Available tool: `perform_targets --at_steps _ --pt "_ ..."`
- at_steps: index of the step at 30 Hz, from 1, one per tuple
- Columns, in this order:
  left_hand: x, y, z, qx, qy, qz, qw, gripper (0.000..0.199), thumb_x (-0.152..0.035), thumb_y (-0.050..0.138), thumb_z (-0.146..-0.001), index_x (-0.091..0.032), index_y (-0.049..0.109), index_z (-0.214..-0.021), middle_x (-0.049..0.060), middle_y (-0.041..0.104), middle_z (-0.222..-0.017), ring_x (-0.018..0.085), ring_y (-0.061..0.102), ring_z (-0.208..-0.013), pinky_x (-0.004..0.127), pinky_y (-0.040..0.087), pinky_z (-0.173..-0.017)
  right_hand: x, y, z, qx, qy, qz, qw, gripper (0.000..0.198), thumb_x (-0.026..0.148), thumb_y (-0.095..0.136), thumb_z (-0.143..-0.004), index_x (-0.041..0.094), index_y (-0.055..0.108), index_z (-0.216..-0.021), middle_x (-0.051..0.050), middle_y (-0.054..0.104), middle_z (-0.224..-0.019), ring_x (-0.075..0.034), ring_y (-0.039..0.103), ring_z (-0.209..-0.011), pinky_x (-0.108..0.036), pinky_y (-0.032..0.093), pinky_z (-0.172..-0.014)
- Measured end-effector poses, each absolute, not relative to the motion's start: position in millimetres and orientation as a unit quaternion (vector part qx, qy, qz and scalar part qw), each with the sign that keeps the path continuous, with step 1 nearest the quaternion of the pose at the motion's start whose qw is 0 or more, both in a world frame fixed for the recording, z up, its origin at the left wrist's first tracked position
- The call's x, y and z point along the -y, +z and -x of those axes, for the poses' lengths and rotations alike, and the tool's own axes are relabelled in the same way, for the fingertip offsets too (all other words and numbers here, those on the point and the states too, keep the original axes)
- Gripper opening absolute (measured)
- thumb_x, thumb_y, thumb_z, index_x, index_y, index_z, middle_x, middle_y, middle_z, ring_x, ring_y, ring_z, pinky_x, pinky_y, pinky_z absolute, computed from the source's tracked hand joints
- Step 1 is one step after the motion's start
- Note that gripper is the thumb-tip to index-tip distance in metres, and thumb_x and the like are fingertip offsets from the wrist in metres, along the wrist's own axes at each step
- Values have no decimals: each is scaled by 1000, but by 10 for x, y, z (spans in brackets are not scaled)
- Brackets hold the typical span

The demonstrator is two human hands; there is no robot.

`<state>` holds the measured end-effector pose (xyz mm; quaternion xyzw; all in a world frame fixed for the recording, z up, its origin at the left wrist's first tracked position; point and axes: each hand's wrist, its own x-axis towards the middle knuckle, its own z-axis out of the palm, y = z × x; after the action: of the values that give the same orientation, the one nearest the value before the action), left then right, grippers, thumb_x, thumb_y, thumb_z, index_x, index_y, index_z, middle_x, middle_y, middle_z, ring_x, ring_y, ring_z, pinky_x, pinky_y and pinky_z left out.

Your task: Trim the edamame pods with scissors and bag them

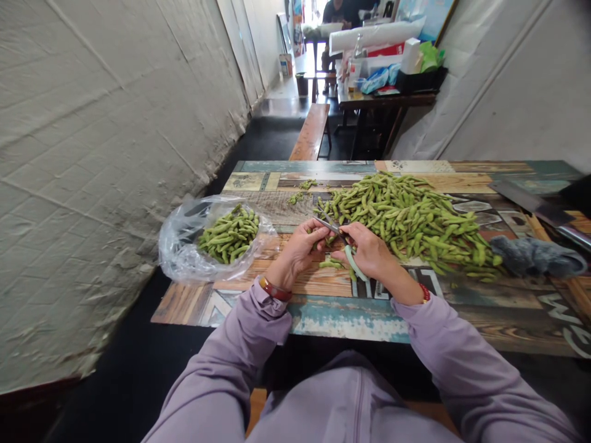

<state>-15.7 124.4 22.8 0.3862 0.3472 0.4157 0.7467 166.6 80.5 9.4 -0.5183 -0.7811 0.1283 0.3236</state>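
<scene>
Scissors [354,264] with pale green handles are in my right hand [368,249], their dark blades pointing left, toward the fingers of the other hand. My left hand [301,249] is closed in a pinch at the blades, apparently on a green soybean pod, which its fingers mostly hide. A large heap of green soybean pods [406,215] spreads behind and to the right of my hands. A few loose pods [331,263] lie on the table just under them. Left of my hands, an open clear plastic bag [178,246] holds more pods [231,234].
Small green trimmings [300,197] lie on the patchwork-patterned table [323,314]. At the right are a cleaver [530,203] and a crumpled grey cloth-like thing [538,255]. Beyond stand a wooden bench [311,129] and a cluttered table [388,98]. A person [339,13] sits far back. A covered wall [115,154] runs along the left.
</scene>
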Motion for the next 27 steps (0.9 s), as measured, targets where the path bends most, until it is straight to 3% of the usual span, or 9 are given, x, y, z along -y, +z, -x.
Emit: perform_targets --at_steps 10,19,24,27 --pt "-1231 258 156 -337 418 -398 744 33 -28 85 -64 -14 58 -77 0 65 -66 2 45 -45 14 30 -43 -796 77 -1662 801 95 501 315 36 39 69 -87 20 60 -116 -9 63 -96 -23 63 -81 -33 50 -70" --pt "-1258 287 194 -333 413 -395 750 27 -24 79 -66 -16 54 -74 -3 58 -61 2 41 -45 14 28 -43 -807 43 -1674 808 90 494 308 33 36 69 -88 19 63 -116 -13 69 -106 -29 66 -101 -37 53 -85" --pt "-1362 310 305 -370 452 -377 719 18 -20 72 -67 -17 60 -79 -5 51 -61 2 39 -45 15 25 -41 -848 28 -1728 784 86 518 332 33 38 70 -87 20 65 -114 -11 69 -101 -28 68 -94 -37 54 -82" --pt "-1424 325 386 -370 466 -351 723 18 -26 71 -71 -17 56 -73 -4 52 -65 2 39 -46 16 25 -41 -874 15 -1752 768 77 532 347 33 39 71 -86 20 66 -112 -11 69 -97 -27 68 -90 -37 54 -81"
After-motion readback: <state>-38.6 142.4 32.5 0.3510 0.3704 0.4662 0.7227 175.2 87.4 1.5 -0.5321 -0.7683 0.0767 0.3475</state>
